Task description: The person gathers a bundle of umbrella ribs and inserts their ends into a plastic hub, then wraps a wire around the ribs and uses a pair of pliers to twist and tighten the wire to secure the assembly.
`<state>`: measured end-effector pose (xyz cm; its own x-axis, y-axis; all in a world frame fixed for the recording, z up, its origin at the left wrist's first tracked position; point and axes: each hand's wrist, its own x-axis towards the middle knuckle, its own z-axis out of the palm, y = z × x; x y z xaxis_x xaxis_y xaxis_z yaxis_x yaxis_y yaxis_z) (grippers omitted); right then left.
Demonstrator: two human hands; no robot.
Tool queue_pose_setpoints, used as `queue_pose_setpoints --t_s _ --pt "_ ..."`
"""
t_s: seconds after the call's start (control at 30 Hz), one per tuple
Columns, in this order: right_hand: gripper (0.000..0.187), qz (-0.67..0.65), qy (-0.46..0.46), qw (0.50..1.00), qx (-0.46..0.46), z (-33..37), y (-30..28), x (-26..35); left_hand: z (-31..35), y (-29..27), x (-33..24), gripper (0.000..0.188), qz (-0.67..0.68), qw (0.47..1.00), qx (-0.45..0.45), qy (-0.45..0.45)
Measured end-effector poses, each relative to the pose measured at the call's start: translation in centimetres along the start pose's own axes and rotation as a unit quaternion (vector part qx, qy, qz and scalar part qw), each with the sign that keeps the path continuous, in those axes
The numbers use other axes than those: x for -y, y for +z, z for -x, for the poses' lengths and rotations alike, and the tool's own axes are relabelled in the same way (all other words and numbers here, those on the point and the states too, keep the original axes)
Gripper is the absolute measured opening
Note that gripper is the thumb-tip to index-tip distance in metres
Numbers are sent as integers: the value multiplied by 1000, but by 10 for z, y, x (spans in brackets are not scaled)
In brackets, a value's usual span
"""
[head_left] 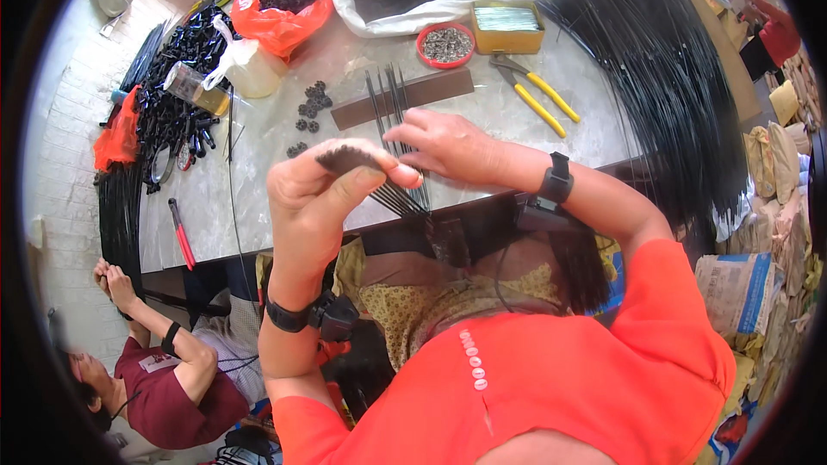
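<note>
Above the table's near edge, my left hand [314, 198] is closed, thumb and fingers pinching a dark piece with a scalloped edge [345, 158]. My right hand [452, 148] is beside it, its fingers curled against several thin black rods [398, 95]. These rods run from the table down past both hands toward my lap, over a brown bar [448, 87] lying flat. Small black gear-like pieces [315, 100] are scattered left of the bar. How the rods meet the scalloped piece is hidden by my fingers.
Yellow-handled pliers [541, 96], a red bowl of small metal parts [445, 45] and a yellow box of thin pins [506, 41] lie farther back. A white sack [362, 21] stands behind them. Long black rods [663, 77] cover the right side. A co-worker [177, 387] sits at left.
</note>
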<state>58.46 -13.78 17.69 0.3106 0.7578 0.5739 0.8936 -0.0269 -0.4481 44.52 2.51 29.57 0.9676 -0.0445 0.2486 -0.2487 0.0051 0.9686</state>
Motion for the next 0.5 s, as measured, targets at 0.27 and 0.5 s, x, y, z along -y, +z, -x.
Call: queue_pose_setpoints --t_s 0.27,0.5 --pt "40 -193 367 908 64 -19 -9 -7 11 -1 1 10 63 998 -19 10" --pt "25 -314 451 828 111 -25 -16 -18 5 -1 4 10 58 998 -17 13"
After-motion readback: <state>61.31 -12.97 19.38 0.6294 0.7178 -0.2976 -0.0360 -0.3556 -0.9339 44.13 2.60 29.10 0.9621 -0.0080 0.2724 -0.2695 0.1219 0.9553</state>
